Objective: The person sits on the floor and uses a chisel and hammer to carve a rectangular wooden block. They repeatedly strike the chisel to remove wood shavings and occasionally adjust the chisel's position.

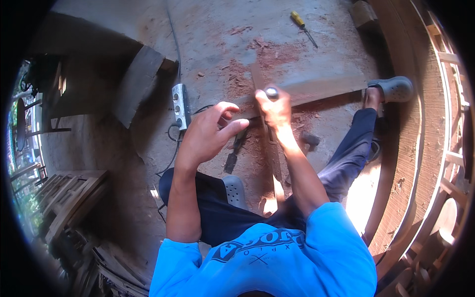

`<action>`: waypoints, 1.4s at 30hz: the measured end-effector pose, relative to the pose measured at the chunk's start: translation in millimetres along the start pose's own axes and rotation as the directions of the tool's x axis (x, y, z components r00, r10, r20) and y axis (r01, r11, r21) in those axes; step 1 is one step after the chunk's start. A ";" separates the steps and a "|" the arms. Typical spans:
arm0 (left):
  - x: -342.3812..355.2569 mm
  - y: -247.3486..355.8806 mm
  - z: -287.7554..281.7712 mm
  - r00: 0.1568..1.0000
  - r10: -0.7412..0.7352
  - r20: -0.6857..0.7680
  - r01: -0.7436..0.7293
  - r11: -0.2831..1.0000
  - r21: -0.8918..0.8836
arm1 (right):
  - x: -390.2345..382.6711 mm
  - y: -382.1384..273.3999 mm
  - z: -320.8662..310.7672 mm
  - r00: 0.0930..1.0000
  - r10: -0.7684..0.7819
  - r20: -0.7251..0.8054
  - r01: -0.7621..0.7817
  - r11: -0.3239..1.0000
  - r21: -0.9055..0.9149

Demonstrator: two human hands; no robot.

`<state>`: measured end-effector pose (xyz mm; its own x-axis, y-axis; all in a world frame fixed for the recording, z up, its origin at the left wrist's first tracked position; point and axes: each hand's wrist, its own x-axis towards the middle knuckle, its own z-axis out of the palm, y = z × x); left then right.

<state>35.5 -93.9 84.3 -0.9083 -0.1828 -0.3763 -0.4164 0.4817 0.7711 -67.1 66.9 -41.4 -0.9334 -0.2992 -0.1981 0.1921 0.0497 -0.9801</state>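
My right hand [276,110] is closed around an upright tool with a dark handle [271,92] and a shiny round end; its lower part is hidden. It is over the spot where a narrow wooden strip [257,75] crosses a wider wooden board [326,89]. To the left, my left hand [205,133] is raised with thumb and fingers apart, and nothing shows between them. Below it on the floor lies a dark flat-ended tool [231,161]. A dark blocky object [310,140] rests right of my right wrist.
Reddish wood shavings [277,53] litter the floor around the boards. A yellow-handled screwdriver [298,20] lies farther off. At left are a white power strip [179,101] with cables and a wooden block [141,84]. Large timber [403,173] lines the right side.
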 end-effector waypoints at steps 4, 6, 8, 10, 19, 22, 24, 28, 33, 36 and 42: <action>12.7 -7.8 -1.8 0.996 -0.072 0.050 0.071 0.997 0.019 | -3.4 -5.5 -3.3 0.993 0.090 0.075 -0.090 0.996 -0.004; 16.2 -8.1 0.1 0.998 -0.009 0.055 0.009 1.000 0.009 | -4.3 -9.8 3.0 0.998 0.063 -0.004 -0.064 0.994 -0.092; 14.2 -5.5 1.3 0.998 0.002 0.067 0.001 0.999 -0.053 | -8.0 -17.8 11.1 0.987 -0.074 -0.141 0.044 0.978 -0.204; 10.5 -1.7 0.4 0.997 -0.031 0.075 0.035 0.998 -0.056 | -10.3 -30.6 12.1 0.995 -0.015 -0.098 -0.005 0.979 -0.203; 2.2 4.3 3.2 1.000 -0.007 0.015 0.008 0.999 -0.040 | -23.9 -71.6 -27.9 0.979 -0.188 -0.079 0.195 0.976 0.101; -2.5 8.2 8.4 0.999 0.003 0.040 -0.001 0.999 -0.033 | -22.5 -58.8 -22.0 0.978 -0.205 -0.049 0.210 0.961 0.180; -4.8 10.2 10.0 0.999 0.018 0.028 -0.017 1.000 -0.025 | -19.9 -45.0 -18.5 0.971 -0.237 -0.018 0.237 0.965 0.109; -4.6 10.5 10.2 1.000 0.019 0.012 -0.020 1.000 0.019 | -15.4 -23.3 -7.6 0.994 -0.087 -0.065 0.090 0.995 0.036; -2.3 5.0 10.0 0.999 0.034 0.022 -0.035 0.999 0.026 | -13.6 -42.5 -4.8 1.000 0.002 0.020 -0.001 0.999 -0.049; -0.1 2.8 6.1 1.000 0.023 0.012 -0.023 0.999 0.027 | -13.1 -78.4 -33.8 0.960 -0.280 0.025 0.280 0.949 -0.142; 12.6 12.8 12.2 0.994 0.108 -0.029 -0.109 0.991 -0.073 | -29.5 -131.0 -61.3 0.964 -0.235 -0.127 0.254 0.954 0.162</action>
<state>19.3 -79.6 83.2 -0.9486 -0.1542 -0.2764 -0.3163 0.4349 0.8431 -83.2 127.6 92.2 -0.9831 -0.1792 0.0380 -0.0047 -0.1827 -0.9832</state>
